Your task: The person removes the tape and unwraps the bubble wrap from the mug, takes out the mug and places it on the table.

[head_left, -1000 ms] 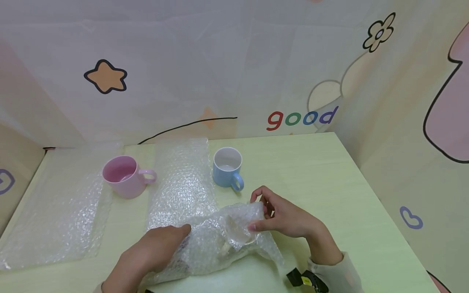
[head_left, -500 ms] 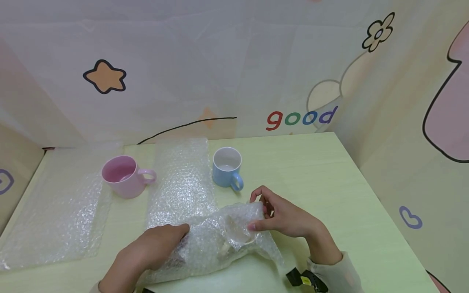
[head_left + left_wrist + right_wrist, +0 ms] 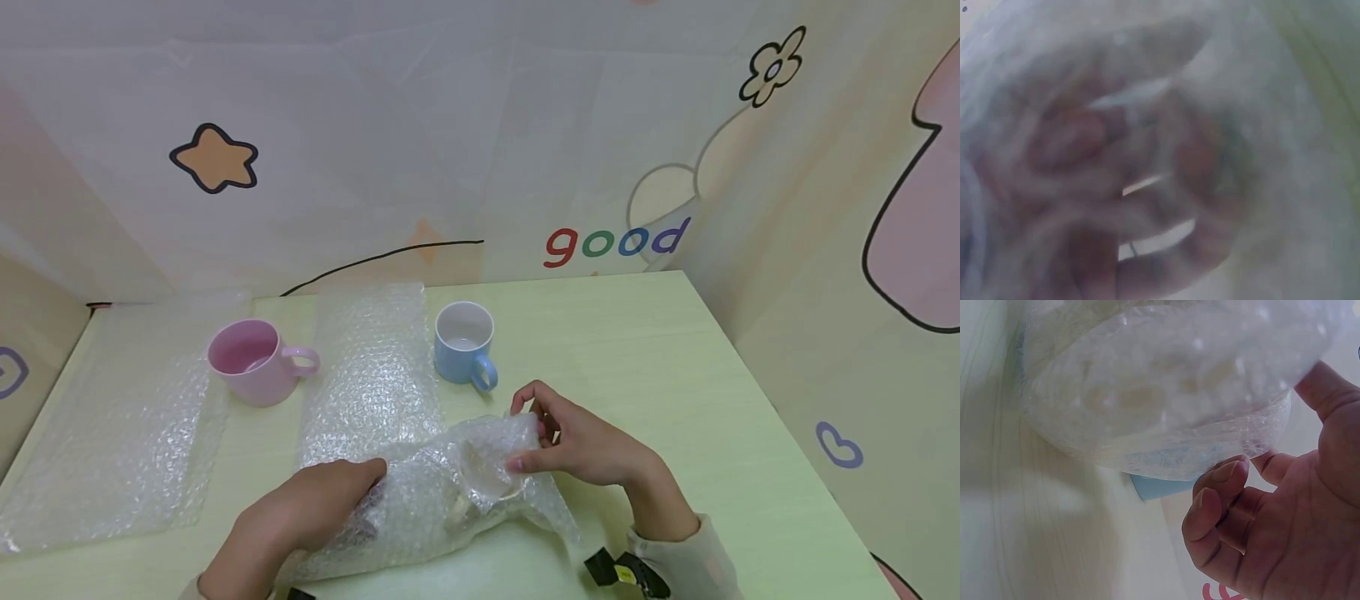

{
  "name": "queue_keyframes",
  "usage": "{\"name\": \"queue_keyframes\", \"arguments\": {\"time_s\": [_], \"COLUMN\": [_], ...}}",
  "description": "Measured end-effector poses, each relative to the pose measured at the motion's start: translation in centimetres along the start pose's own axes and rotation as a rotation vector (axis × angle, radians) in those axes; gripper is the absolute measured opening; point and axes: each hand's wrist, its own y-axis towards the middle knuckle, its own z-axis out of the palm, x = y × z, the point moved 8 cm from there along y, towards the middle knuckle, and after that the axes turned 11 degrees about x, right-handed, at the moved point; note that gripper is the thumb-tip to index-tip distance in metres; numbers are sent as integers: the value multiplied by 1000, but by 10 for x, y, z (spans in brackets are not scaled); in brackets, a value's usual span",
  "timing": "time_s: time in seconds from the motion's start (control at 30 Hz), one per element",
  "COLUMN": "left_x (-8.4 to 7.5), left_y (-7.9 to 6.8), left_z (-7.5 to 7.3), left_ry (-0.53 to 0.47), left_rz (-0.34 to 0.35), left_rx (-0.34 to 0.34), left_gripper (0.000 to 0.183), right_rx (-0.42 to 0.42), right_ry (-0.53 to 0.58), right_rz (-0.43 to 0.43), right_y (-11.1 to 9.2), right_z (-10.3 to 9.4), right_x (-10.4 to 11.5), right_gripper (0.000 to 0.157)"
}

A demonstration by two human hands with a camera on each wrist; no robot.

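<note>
A crumpled piece of bubble wrap [image 3: 420, 508] lies folded over at the front of the table, with a pale, cream-edged rounded thing showing dimly through it. At its left end my left hand [image 3: 318, 504] grips it, thumb on top; the curled fingers [image 3: 1197, 162] show blurred through the plastic in the left wrist view. My right hand [image 3: 581, 437] pinches the upper right corner between thumb and fingers. Seen from the right wrist, the bubble wrap [image 3: 1166, 394] bulges between thumb and forefinger while the other fingers [image 3: 1210, 525] curl beside it.
Beyond the wrap stands a light blue mug [image 3: 453, 357]. A pink mug [image 3: 262, 379] is further left, its handle pointing right. Two flat bubble wrap sheets lie on the table, a middle sheet [image 3: 367, 375] and a left sheet [image 3: 112, 450]. A printed curtain [image 3: 375, 125] hangs behind.
My left hand has shifted slightly left and down along the wrap. The right hand, the mugs and the flat sheets keep their places.
</note>
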Motion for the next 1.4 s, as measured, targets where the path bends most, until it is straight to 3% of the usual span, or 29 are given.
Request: {"name": "queue_keyframes", "arguments": {"time_s": [1.03,1.4], "left_x": [-2,-2], "left_y": [0,0], "left_z": [-2,-2], "left_ry": [15,11], "left_rz": [15,-9], "left_rx": [-5,-4], "left_gripper": [20,21], "right_rx": [4,3], "right_ry": [2,-3], "right_rz": [-6,-9], "right_y": [0,1], "right_z": [0,0], "right_x": [1,0], "right_gripper": [51,50]}}
